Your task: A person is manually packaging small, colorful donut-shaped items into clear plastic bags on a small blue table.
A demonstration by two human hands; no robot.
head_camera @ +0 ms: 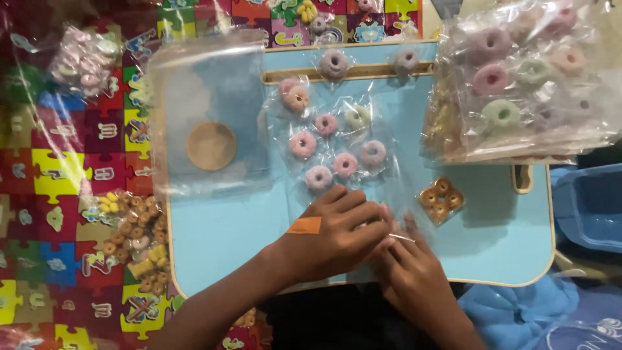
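Puzzle mat [58, 175] in bright colours is lying under everything at my far left, and a small bag of pale rings [83, 59] is sitting on it near the top corner. Lower down, beside the table edge, a heap of yellow and brown rings [133, 236] is resting on the mat. The light blue table [220, 240] is filling the middle of my view; on its left part a stack of empty clear bags [207, 97] is lying flat over a round tan lid [211, 146]. My left hand [337, 236], with an orange sticker [304, 225] near the wrist, is pressing down on the near end of a clear bag of pink and white rings [334, 146], fingers curled and pinching the plastic. That bag is lying on the table just ahead of my knuckles, with its rings spread out flat inside it. My right hand [411, 275] is touching the left one, fingertips closed on the same plastic edge. Just to the right, a cluster of four brown rings [441, 199] is sitting on the table, apart from my fingers. At the far right a big pile of filled bags [525, 78] is overhanging the table's back corner, and a blue tub [593, 204] is standing beyond the edge.
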